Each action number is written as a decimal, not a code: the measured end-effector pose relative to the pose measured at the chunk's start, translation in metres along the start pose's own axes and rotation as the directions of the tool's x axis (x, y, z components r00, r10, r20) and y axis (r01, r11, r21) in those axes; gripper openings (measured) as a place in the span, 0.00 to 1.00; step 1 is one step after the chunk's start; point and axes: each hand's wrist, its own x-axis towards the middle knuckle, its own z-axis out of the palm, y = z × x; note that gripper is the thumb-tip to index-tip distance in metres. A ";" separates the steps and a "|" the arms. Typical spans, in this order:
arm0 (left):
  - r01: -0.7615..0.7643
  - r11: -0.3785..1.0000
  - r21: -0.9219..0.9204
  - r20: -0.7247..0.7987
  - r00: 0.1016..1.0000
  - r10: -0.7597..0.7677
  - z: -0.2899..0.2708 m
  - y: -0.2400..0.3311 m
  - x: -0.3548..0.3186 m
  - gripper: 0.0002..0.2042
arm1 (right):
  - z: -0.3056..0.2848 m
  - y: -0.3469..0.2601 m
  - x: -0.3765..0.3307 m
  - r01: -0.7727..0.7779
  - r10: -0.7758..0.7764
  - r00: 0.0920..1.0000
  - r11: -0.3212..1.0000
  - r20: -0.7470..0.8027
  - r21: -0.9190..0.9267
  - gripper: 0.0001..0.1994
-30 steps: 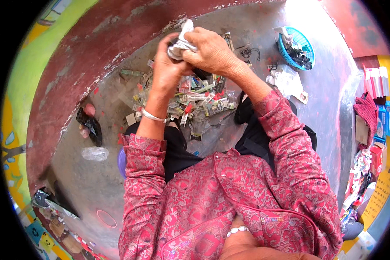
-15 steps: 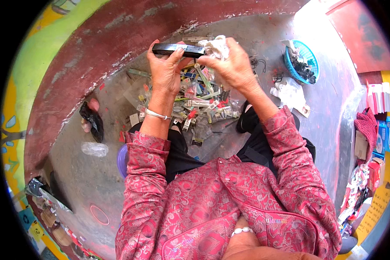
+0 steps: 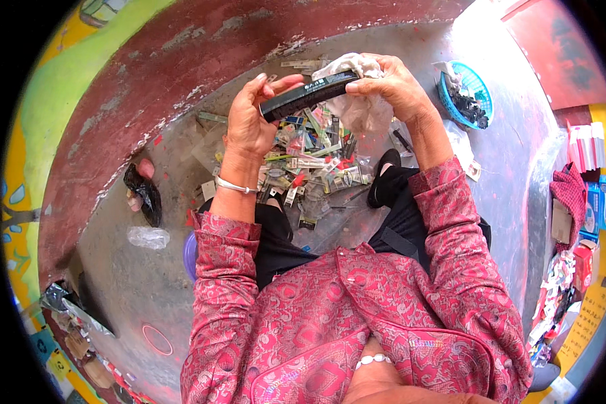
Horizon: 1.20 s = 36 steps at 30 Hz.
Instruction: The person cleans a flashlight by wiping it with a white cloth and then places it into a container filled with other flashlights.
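A slim, long black box with pale printing on one side is held up in front of me, its right end higher than its left. My right hand grips that right end between thumb and fingers. A crumpled white cloth is also in this hand, bunched over the fingers and hanging behind the box. My left hand, with a light bracelet on its wrist, is at the box's left end. Its fingers are apart and stretched out; whether the palm touches the box is unclear.
Between my feet lies a pile of mixed small packages and strips. A blue basket with dark pieces stands at the far right. On the left floor are a black plastic bag and a clear bag; a purple container sits beside my leg.
The left hand has let go of the black box, and the right hand now grips its right end. The box has moved right and tilted; the cloth has spread and hangs lower.
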 end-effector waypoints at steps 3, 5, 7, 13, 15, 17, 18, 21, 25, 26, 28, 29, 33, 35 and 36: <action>0.166 0.985 -0.042 0.192 0.969 -0.155 -0.004 0.004 -0.001 0.19 | -0.002 -0.001 -0.001 -0.044 0.047 0.998 0.996 0.041 -0.077 0.13; 0.231 0.972 -0.037 0.223 0.950 -0.217 0.007 0.001 -0.005 0.24 | -0.001 0.000 -0.002 -0.082 0.086 0.995 0.995 0.060 -0.061 0.12; 0.296 0.955 -0.035 0.204 0.937 -0.283 0.010 -0.003 -0.008 0.26 | -0.002 0.006 0.002 -0.180 0.181 0.982 0.983 0.049 -0.026 0.11; 0.479 0.877 0.029 0.216 0.854 -0.474 0.013 -0.019 -0.013 0.25 | -0.002 0.014 0.007 -0.210 0.198 0.976 0.968 -0.091 -0.141 0.12; 0.456 0.886 0.083 0.255 0.850 -0.461 0.007 -0.022 -0.010 0.23 | -0.003 0.015 0.007 -0.191 0.170 0.978 0.961 -0.118 -0.199 0.13; 0.445 0.895 0.028 0.302 0.850 -0.432 0.005 -0.022 -0.009 0.19 | -0.004 0.017 0.008 -0.174 0.143 0.971 0.972 -0.192 -0.156 0.14; 0.448 0.894 -0.007 0.292 0.856 -0.426 0.005 -0.023 -0.009 0.19 | -0.005 0.018 0.011 -0.162 0.135 0.957 0.983 -0.255 -0.088 0.14; 0.438 0.894 -0.096 0.236 0.882 -0.407 0.007 -0.024 -0.009 0.19 | -0.011 0.013 0.013 -0.010 0.031 0.912 0.998 -0.409 0.054 0.15; 0.417 0.892 -0.175 0.174 0.905 -0.389 0.004 -0.029 -0.005 0.19 | 0.003 0.010 0.010 0.165 -0.323 0.847 0.914 -0.422 -0.370 0.14; 0.419 0.887 -0.195 0.178 0.904 -0.389 0.001 -0.032 -0.003 0.19 | 0.010 0.007 0.007 0.184 -0.387 0.850 0.853 -0.357 -0.488 0.12; 0.386 0.906 -0.174 0.182 0.917 -0.356 -0.002 -0.035 -0.002 0.19 | 0.023 0.000 0.003 0.276 -0.591 0.728 0.716 -0.348 -0.641 0.10; 0.370 0.915 -0.163 0.184 0.922 -0.340 -0.002 -0.035 -0.002 0.19 | 0.017 -0.002 0.004 0.256 -0.592 0.705 0.726 -0.390 -0.639 0.09; 0.162 0.961 0.226 0.098 0.977 -0.188 0.011 -0.034 -0.008 0.20 | 0.000 -0.009 0.003 0.153 -0.549 0.707 0.734 -0.446 -0.661 0.08; 0.107 0.929 0.356 0.074 0.987 -0.142 0.014 -0.038 -0.008 0.20 | 0.004 -0.007 0.004 0.209 -0.628 0.692 0.645 -0.355 -0.735 0.08; 0.081 0.904 0.419 0.063 0.991 -0.117 0.016 -0.041 -0.008 0.20 | 0.014 -0.009 0.002 0.219 -0.634 0.712 0.608 -0.301 -0.763 0.09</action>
